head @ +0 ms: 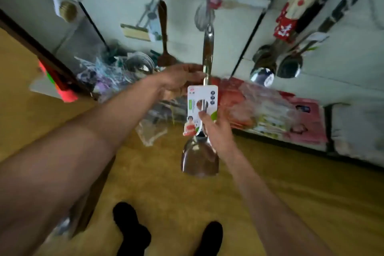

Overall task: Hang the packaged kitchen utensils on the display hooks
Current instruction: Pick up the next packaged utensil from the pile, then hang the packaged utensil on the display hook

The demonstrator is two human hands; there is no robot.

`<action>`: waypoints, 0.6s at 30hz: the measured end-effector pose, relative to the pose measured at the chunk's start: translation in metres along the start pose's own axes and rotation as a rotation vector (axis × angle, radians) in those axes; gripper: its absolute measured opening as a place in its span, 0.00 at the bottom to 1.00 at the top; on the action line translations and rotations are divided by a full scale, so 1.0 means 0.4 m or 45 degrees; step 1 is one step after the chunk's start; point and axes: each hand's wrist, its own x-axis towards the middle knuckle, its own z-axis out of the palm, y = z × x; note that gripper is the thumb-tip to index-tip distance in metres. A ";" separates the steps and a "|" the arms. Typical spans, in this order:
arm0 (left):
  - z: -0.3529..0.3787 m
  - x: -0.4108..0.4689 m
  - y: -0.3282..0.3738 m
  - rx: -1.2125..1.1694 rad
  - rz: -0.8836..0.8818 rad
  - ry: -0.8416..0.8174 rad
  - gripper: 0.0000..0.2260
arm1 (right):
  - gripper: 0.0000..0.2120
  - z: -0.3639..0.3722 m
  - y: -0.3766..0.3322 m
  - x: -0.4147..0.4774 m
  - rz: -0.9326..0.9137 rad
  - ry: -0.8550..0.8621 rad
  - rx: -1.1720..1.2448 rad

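Against the white display wall [239, 33], one packaged steel spatula [200, 160] stands upright, blade down, between two hands. Left hand [182, 78] seems, through blur, to grip its handle; right hand [217, 129] pinches its card label [202, 97] lower down. Two ladles [289, 66] hang rightward.

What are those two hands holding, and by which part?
A steel spatula, blade down. The left hand grips its handle above the card label; the right hand pinches the label's lower part, just above the blade.
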 end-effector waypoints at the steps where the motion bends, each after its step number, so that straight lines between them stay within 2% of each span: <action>1: 0.065 0.002 0.005 -0.002 0.005 -0.014 0.10 | 0.12 -0.056 -0.005 -0.012 -0.004 0.023 0.004; 5: 0.254 0.043 0.026 0.015 0.013 -0.096 0.09 | 0.13 -0.242 -0.030 -0.028 -0.063 0.087 0.015; 11: 0.374 0.111 0.014 0.026 0.017 -0.246 0.09 | 0.13 -0.375 -0.026 -0.036 -0.091 0.104 0.069; 14: 0.401 0.138 0.008 0.037 0.023 -0.243 0.08 | 0.14 -0.412 -0.020 -0.030 -0.072 0.106 0.088; 18: 0.427 0.148 0.020 0.081 0.110 -0.135 0.08 | 0.13 -0.440 -0.030 -0.009 -0.059 0.136 0.072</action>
